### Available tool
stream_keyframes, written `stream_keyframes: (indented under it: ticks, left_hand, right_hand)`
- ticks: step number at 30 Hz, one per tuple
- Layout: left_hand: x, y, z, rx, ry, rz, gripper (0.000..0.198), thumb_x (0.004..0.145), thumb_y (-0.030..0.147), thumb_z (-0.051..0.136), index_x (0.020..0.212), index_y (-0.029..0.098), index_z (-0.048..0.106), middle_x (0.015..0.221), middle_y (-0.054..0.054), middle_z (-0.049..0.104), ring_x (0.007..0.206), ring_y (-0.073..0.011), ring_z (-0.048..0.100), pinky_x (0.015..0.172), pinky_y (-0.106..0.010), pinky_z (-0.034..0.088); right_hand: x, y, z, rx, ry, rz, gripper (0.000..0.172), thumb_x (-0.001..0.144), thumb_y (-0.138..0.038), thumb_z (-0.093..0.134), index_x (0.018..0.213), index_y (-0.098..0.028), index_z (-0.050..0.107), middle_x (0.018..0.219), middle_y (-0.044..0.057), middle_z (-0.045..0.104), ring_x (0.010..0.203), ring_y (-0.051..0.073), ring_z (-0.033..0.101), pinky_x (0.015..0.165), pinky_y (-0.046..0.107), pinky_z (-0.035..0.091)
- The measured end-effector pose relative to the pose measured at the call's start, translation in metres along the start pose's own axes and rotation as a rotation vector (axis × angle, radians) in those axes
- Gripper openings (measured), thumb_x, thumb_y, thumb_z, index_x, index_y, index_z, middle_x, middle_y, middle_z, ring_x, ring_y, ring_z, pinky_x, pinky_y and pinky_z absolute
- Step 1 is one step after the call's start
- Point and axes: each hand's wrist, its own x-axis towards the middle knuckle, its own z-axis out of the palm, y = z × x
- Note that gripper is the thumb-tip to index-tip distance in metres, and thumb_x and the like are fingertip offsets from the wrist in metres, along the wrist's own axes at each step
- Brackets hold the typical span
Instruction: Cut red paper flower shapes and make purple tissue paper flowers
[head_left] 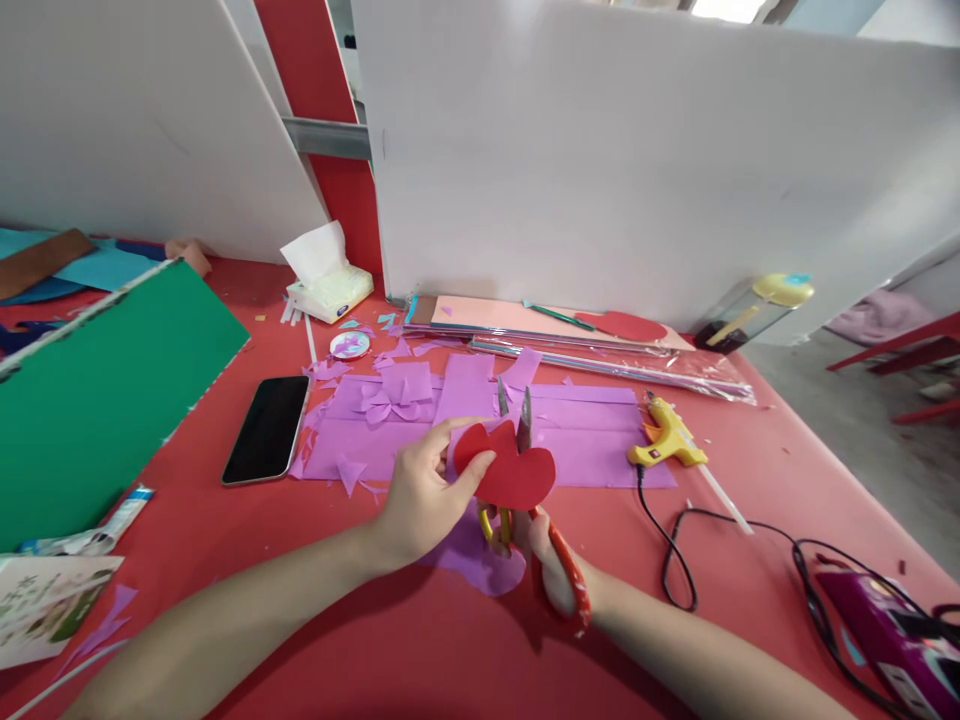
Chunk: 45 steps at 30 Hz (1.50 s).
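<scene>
Plainly pinched a lobed red craft-sheet cutout (517,480) by its left end in the left hand (424,490), with the thumb flat on its upper face and the fingers curled behind, no gap left. Wrapped the right hand (553,572) around the scissors (525,420), thumb through the red loop, other fingers at the yellow one and partly hidden under the cutout, spread enough for parted blades. Aimed those blades away from the body, across the cutout's left-to-right long axis, with one blade at the notch just right of the left thumb's tip. Had the right hand closer to the cutout's near edge, low and to the right. Could not tell about any bite into the sheet. Held everything above the red tabletop (337,650), well left of a yellow glue gun (667,440).
</scene>
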Motion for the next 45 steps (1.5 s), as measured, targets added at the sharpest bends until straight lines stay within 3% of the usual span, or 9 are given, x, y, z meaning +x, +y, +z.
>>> stream_keyframes:
  ticks: [6, 13, 26, 32, 45]
  left_hand:
    - [0.000, 0.001, 0.001, -0.122, -0.033, -0.026, 0.023, 0.076, 0.025, 0.059, 0.098, 0.018, 0.057, 0.081, 0.000, 0.068, 0.071, -0.0125, 0.065, 0.064, -0.020, 0.053]
    - [0.000, -0.001, 0.003, -0.156, -0.030, -0.046, 0.025, 0.076, 0.025, 0.060, 0.099, 0.017, 0.056, 0.084, -0.002, 0.068, 0.073, -0.0136, 0.065, 0.065, -0.021, 0.053]
    - [0.000, -0.001, 0.005, -0.194, -0.031, -0.061, 0.021, 0.076, 0.026, 0.060, 0.094, 0.017, 0.057, 0.078, -0.001, 0.066, 0.068, -0.0129, 0.064, 0.062, -0.021, 0.053]
    - [0.001, 0.001, 0.004, -0.182, -0.030, -0.081, 0.020, 0.075, 0.027, 0.060, 0.093, 0.017, 0.056, 0.078, -0.001, 0.067, 0.067, -0.0132, 0.064, 0.061, -0.022, 0.053]
    - [0.002, 0.003, 0.003, -0.156, -0.012, -0.097, 0.024, 0.074, 0.027, 0.061, 0.095, 0.016, 0.056, 0.080, -0.002, 0.067, 0.070, -0.0144, 0.064, 0.063, -0.023, 0.053]
  right_hand:
    - [-0.001, 0.017, -0.009, -0.008, -0.052, -0.017, 0.048, 0.084, -0.063, 0.022, 0.075, -0.021, 0.044, 0.072, 0.001, 0.042, 0.063, 0.015, 0.037, 0.063, 0.031, 0.039]
    - [0.001, 0.025, -0.005, 0.046, 0.002, -0.026, 0.046, 0.083, -0.063, 0.027, 0.081, -0.021, 0.044, 0.072, -0.001, 0.037, 0.058, 0.012, 0.030, 0.055, 0.027, 0.032]
    - [-0.001, 0.011, -0.002, 0.069, -0.004, -0.005, 0.051, 0.078, -0.069, 0.027, 0.076, -0.021, 0.044, 0.068, 0.000, 0.040, 0.056, 0.012, 0.035, 0.052, 0.027, 0.034]
    - [0.001, -0.002, 0.001, 0.038, 0.001, -0.015, 0.054, 0.077, -0.071, 0.025, 0.071, -0.020, 0.043, 0.065, -0.001, 0.038, 0.054, 0.012, 0.033, 0.048, 0.026, 0.032]
    - [0.002, -0.004, 0.002, 0.018, -0.018, 0.019, 0.053, 0.078, -0.071, 0.024, 0.067, -0.021, 0.038, 0.059, -0.004, 0.033, 0.049, 0.009, 0.026, 0.045, 0.025, 0.024]
